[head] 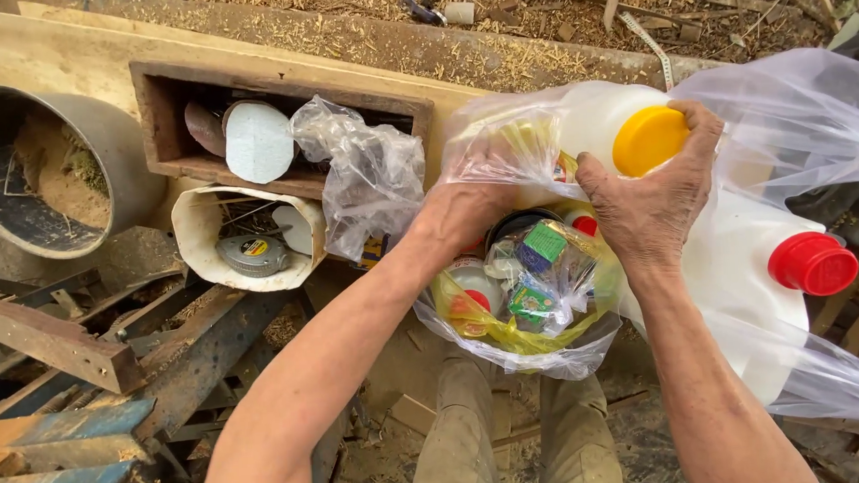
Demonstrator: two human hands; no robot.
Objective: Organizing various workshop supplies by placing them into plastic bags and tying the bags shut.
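My left hand [467, 216] reaches into a clear plastic bag [511, 349] and grips its rim from inside. The bag holds small bottles [470, 293], green packets [543, 246] and a yellow inner bag. My right hand [655, 198] rests on a white jug with a yellow cap [649, 140], fingers curled over the cap. A second white jug with a red cap [814, 263] lies beside it, inside another clear bag [810, 119].
A wooden box [168, 122] with discs and a crumpled clear bag [369, 172] sits on the bench. A cut white container [198, 237] holds a tape measure [251, 251]. A grey pipe [116, 139] and rusty steel beams [58, 349] are at left. Sawdust covers the ground.
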